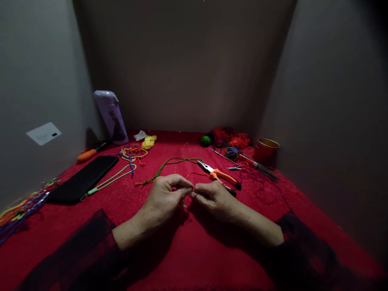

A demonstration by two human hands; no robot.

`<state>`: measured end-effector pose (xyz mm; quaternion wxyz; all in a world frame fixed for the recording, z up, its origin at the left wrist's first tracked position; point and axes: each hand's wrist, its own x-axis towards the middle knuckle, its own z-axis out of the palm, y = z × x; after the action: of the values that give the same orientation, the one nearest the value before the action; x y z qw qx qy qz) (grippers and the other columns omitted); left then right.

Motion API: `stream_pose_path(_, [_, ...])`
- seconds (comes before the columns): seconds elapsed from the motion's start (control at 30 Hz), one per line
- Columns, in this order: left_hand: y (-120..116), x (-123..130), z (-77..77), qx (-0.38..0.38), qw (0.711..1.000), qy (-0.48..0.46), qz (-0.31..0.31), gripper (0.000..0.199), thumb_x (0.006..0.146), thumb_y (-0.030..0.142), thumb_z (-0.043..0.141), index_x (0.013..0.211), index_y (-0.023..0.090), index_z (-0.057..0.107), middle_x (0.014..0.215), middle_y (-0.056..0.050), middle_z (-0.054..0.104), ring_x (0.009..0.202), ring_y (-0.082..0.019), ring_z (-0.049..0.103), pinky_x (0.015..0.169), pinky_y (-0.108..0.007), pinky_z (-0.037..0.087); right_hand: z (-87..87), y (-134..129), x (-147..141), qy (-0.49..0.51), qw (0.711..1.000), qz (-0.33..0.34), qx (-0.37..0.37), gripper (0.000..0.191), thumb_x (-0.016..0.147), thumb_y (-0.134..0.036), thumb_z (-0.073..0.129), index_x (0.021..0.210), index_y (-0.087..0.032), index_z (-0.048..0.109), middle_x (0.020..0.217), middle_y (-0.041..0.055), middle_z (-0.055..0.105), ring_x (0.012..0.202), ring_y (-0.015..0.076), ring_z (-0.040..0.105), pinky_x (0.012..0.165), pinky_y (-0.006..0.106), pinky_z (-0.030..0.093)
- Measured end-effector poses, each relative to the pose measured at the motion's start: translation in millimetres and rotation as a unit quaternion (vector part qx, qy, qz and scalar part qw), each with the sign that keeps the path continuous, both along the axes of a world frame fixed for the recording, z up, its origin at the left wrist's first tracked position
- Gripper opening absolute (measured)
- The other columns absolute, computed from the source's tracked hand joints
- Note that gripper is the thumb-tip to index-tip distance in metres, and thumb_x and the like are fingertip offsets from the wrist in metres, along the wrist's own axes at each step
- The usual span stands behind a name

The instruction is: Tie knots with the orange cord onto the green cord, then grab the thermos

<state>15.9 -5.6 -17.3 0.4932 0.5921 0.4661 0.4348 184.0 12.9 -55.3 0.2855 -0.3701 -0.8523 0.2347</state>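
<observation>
Left hand [162, 198], right hand [216, 200], fingertips pinching red cord [192, 193] — may slip if slackened or, dragged, snag pliers [218, 174] at two o'clock.

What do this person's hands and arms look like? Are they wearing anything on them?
The left hand and right hand are ungloved, and no watch or bracelet shows on either wrist. The left sleeve and right sleeve are dark with dim red patches, apparently a check pattern, and end short of the wrists. The dim light hides finer details.
</observation>
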Motion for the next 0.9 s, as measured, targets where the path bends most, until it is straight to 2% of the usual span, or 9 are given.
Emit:
stream_pose_path(0.13, [1.5,1.3,-1.7,0.002,1.000,0.008,0.003,0.004,0.068,0.017,0.064,0.069,0.013,0.063,0.051,0.003,0.056,0.038,-0.008,0.050,0.038,-0.019,0.039,0.1,-1.8,-1.2,0.007,1.000,0.011,-0.009,0.022,0.087,-0.021,0.044,0.073,-0.014,0.060,0.056,-0.0028,0.047,0.051,0.0081,0.038,0.051,0.021,0.030])
stream_pose_path(0.4, [1.1,3.6,-5.7,-0.004,1.000,0.016,-0.008,0.006,0.069,0.018,0.061,0.070,0.013,0.061,0.053,0.003,0.056,0.038,-0.008,0.050,0.038,-0.019,0.039,3.8,-4.3,-2.7,-0.001,1.000,0.017,-0.023,0.020,0.082,-0.011,0.045,0.082,-0.013,0.065,0.055,-0.0023,0.050,0.049,0.0082,0.037,0.050,0.020,0.030])
stream_pose_path(0.67, [2.7,4.3,-12.0,-0.049,0.996,-0.021,-0.078,0.007,0.071,0.019,0.059,0.070,0.013,0.055,0.055,0.004,0.054,0.037,-0.006,0.049,0.037,-0.017,0.040,7.5,-5.6,-1.8,-0.025,0.998,0.036,-0.044,0.022,0.079,-0.007,0.046,0.078,-0.013,0.066,0.063,0.0004,0.062,0.052,0.0086,0.045,0.054,0.020,0.033])
stream_pose_path(0.9, [4.6,1.4,-14.0,-0.037,0.995,-0.022,-0.087,0.007,0.076,0.020,0.056,0.076,0.015,0.053,0.063,0.004,0.055,0.042,-0.006,0.052,0.041,-0.018,0.041,9.3,-6.5,0.6,-0.045,0.999,0.004,-0.007,0.020,0.082,-0.012,0.045,0.074,-0.013,0.063,0.056,-0.0021,0.052,0.049,0.0077,0.038,0.050,0.021,0.028])
